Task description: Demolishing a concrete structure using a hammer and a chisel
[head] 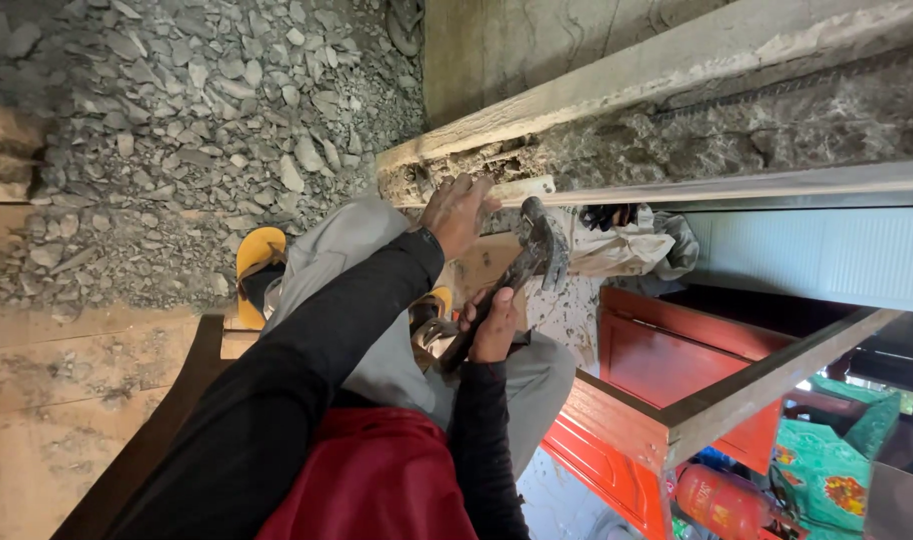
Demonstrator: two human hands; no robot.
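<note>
My left hand (459, 208), in a black sleeve, rests with its fingers on the end of a pale wooden strip (522, 187). The strip lies along the edge of a rough concrete beam (737, 130), which is framed by a wooden board (617, 85). My right hand (493, 326) grips the handle of a dark claw hammer (539, 243). The hammer's head sits just below the strip, close to my left hand. My grey trousers and a yellow sandal (260, 252) show beneath the arms.
Grey gravel (177, 130) covers the ground at the upper left. A crumpled white cloth (632, 250) hangs beside the hammer. A red wooden cabinet (657, 370), a red cylinder (722, 500) and a green patterned cloth (827, 470) are at the lower right.
</note>
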